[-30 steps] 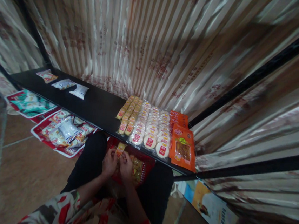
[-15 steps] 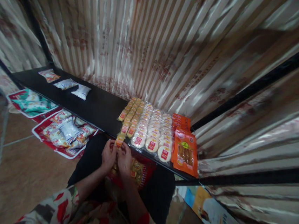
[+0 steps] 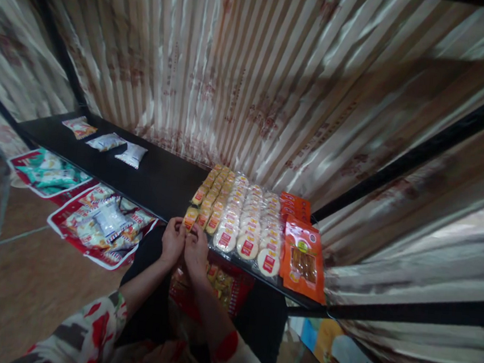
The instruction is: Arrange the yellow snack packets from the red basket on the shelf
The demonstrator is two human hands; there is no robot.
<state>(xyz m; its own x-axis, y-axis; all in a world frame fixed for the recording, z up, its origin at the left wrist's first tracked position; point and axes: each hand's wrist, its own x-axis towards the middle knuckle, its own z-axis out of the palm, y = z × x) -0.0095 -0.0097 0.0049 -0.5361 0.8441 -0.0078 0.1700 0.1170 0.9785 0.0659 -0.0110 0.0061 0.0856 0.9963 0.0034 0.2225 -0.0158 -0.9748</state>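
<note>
Between the fingertips of both hands is a small yellow snack packet (image 3: 190, 218) with a red-and-orange label, at the front edge of the black shelf (image 3: 156, 182). My left hand (image 3: 173, 241) pinches its left side, and my right hand (image 3: 196, 248) has its fingers closed on the right side. Just beyond stand rows of matching yellow packets (image 3: 216, 193). To their right are overlapping rows of round white wrapped crackers (image 3: 248, 233). Below my hands, on my lap, a red bag (image 3: 231, 292) of yellow packets is partly hidden by my right forearm.
Orange snack pouches (image 3: 303, 259) lie at the shelf's right end, white packets (image 3: 132, 154) toward its left. Larger bags, one with green packets (image 3: 50, 171) and one with white packets (image 3: 107, 220), are below the front edge. A black frame bar (image 3: 420, 153) and curtain (image 3: 236, 61) surround the shelf.
Both hands have shifted slightly left with the yellow packet, toward the left-hand row of yellow packets. The view has tilted a little, so the shelf's right end sits lower.
</note>
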